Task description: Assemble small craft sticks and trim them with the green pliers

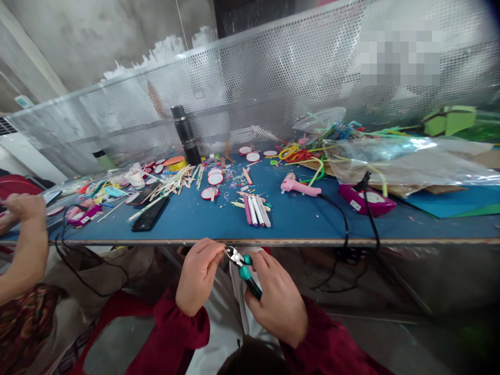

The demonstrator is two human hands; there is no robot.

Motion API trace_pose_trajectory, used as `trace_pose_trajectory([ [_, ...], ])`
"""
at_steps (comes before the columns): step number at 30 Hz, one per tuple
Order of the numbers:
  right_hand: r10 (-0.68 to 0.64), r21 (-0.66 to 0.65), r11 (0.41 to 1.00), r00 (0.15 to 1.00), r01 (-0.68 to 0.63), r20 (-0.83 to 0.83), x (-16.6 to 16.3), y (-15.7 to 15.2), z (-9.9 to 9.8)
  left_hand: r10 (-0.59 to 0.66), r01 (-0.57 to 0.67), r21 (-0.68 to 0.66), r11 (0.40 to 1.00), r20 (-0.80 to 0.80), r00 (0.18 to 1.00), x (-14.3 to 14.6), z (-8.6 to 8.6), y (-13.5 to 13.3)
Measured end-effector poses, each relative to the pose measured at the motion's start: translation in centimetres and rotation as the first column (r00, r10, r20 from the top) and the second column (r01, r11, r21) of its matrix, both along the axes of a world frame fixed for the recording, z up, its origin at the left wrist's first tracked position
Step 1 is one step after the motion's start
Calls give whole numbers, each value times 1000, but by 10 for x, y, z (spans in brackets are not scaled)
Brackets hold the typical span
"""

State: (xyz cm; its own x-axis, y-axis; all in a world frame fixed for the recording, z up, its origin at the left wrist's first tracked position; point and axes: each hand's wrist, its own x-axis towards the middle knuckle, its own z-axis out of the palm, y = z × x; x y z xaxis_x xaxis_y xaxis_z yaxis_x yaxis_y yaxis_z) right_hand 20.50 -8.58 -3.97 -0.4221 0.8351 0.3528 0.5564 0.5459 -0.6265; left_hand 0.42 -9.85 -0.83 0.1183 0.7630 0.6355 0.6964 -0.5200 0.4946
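My right hand (278,294) is wrapped round the teal-and-black handles of a pair of cutting pliers (244,271), held over my lap just below the table's front edge. The metal jaws point up and left. My left hand (200,273) is closed in a pinch at those jaws. Between its fingertips is something small that I cannot make out, touching or very close to the jaw tips. Straight ahead on the blue table (203,228) lie several marker pens (257,211) side by side, with small loose pieces behind them.
A pink glue gun (300,186) lies to the right, its cord hanging over the edge beside a purple box (367,200). Wooden sticks (177,185), a black phone (150,214) and a black bottle (186,136) are left of centre. A co-worker's arm (26,239) is at far left.
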Motion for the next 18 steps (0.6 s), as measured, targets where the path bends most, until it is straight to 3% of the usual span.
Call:
trace_pose_trajectory([
  [18, -44, 17, 999, 998, 43, 52, -3, 1, -7, 34, -31, -72, 997, 29, 999, -2, -5, 1],
])
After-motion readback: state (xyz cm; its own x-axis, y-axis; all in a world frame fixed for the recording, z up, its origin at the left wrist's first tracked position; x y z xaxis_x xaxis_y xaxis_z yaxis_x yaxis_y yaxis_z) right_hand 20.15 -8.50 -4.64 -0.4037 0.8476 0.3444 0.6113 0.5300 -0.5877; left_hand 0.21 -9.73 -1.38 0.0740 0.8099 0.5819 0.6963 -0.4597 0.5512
